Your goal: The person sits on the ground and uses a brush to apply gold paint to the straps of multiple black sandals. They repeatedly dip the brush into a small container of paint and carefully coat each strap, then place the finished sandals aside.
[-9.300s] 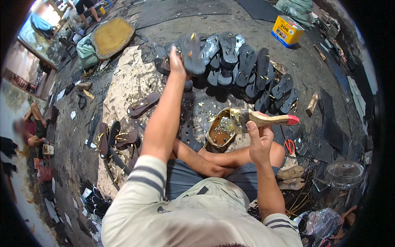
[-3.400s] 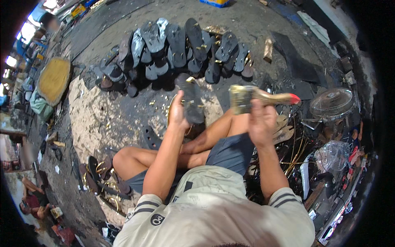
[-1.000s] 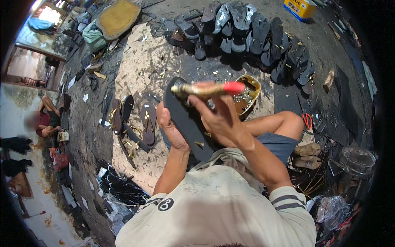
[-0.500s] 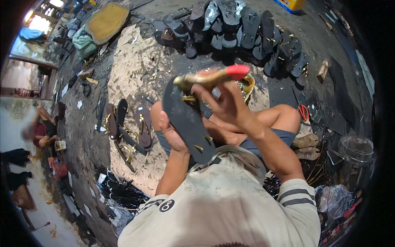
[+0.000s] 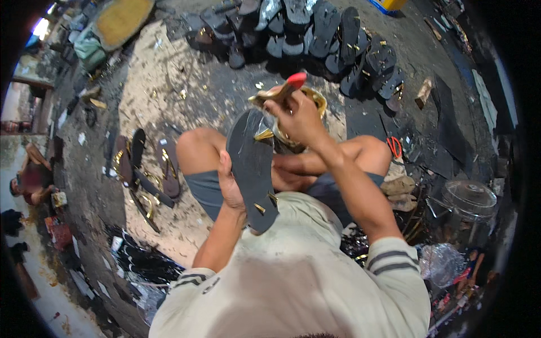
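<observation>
My left hand grips a black sandal sole by its left edge and holds it up over my lap, its flat underside toward me, with small gold strap ends poking through it. My right hand holds a glue brush with a red-tipped handle at the sole's top end. Just behind the brush sits a round glue tin, partly hidden by my right hand. I sit cross-legged on the ground.
Several dark sandal soles lie in a row at the far side. Finished sandals with gold straps lie to my left. Red-handled scissors, black sheet pieces and a clear plastic container are on my right. Another person sits far left.
The sole has swung from tilted toward upright in my left hand. My right hand with the brush has moved to the sole's top end, near the tin.
</observation>
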